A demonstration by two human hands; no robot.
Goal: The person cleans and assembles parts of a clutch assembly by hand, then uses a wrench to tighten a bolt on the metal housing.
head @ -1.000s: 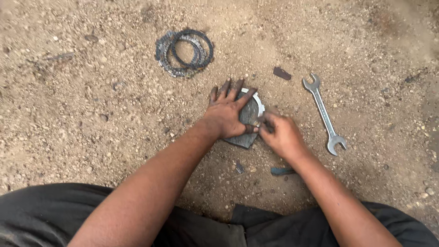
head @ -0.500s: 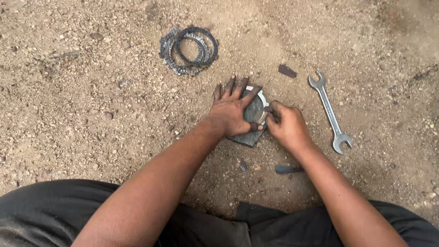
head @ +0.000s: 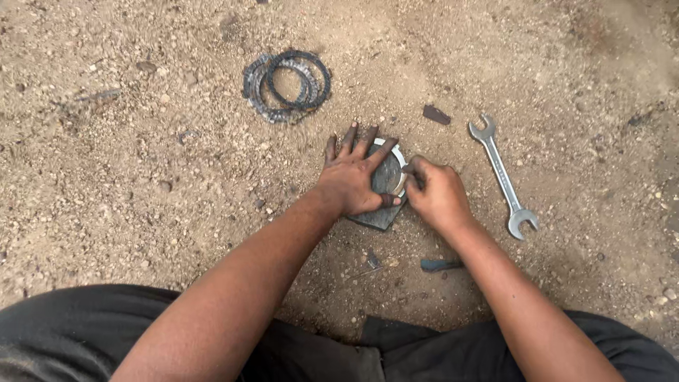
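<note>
While left hand (head: 351, 180) presses flat, fingers spread, keeping metal ring (head: 396, 164) steady on dark block (head: 378, 216), right hand (head: 437, 194) pinches ring edge; wrench (head: 502, 177) near.

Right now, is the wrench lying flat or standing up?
Lying flat: the wrench rests lengthwise on the dirt ground, untouched.

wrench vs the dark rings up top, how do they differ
The wrench is a single straight, light silvery bar with an open jaw at each end; the rings are several dark, thin circles lying overlapped in a loose pile. The wrench lies close beside the right hand; the rings lie farther away, beyond the left hand. Both rest flat on the gravelly dirt, and neither hand touches them.
</note>
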